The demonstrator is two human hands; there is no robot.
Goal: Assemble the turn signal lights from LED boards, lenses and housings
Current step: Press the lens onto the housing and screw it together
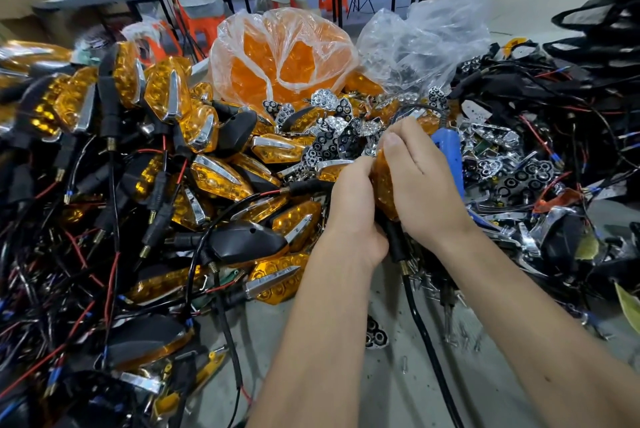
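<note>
Between both hands (391, 185), mostly hidden amber turn signal (383, 181).

Bare grey table (398, 389) only along near edge, between and below forearms; loose screws (460, 330) and one reflector piece (375, 336) scattered there. Left side blocked by heap of finished amber lights (207, 178) tangled in black and red wires (79, 254). Far middle closed off by bag of orange lenses (280, 57) and clear bag (429, 36) just beside it. Right side choked with wire bundles (554, 98) and chrome parts (512, 171). Blue tool (450, 154) just behind right hand (419, 181). Black cable (422, 330) crossing open strip below left hand (353, 213).
</note>
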